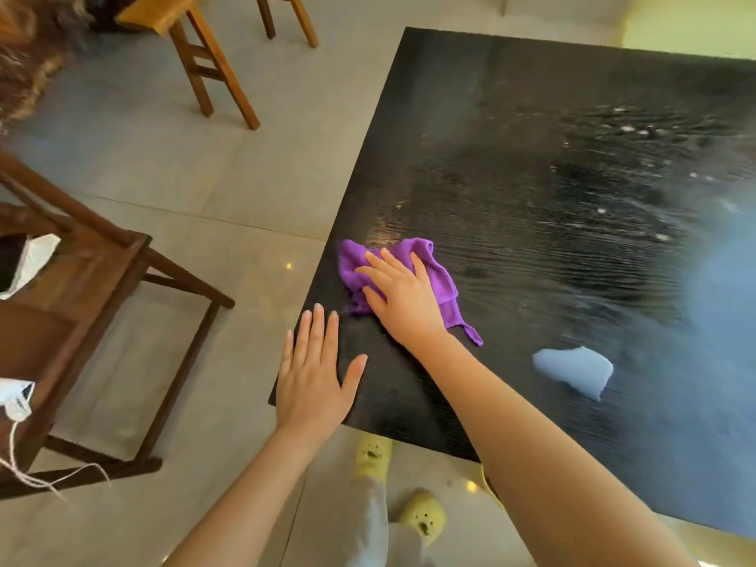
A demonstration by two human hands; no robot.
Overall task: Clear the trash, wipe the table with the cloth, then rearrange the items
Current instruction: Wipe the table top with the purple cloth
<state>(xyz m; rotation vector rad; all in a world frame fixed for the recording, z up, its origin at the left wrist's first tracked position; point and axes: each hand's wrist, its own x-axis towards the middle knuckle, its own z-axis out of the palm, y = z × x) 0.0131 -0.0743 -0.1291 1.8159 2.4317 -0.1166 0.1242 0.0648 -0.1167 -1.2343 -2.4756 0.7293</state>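
Purple cloth is pressed flat under the right hand, grip splayed wide, at centre frame. Left hand, grip wide and empty, is laid on the black desk edge, just below-left.

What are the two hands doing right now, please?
Left hand: open, flat on the table edge, holding nothing.
Right hand: open, pressing the purple cloth flat.

cloth: purple | table: black, thin wavy lines, small white specks | paper scrap: light blue, near right | slippers: yellow | chairs: brown | floor: grey
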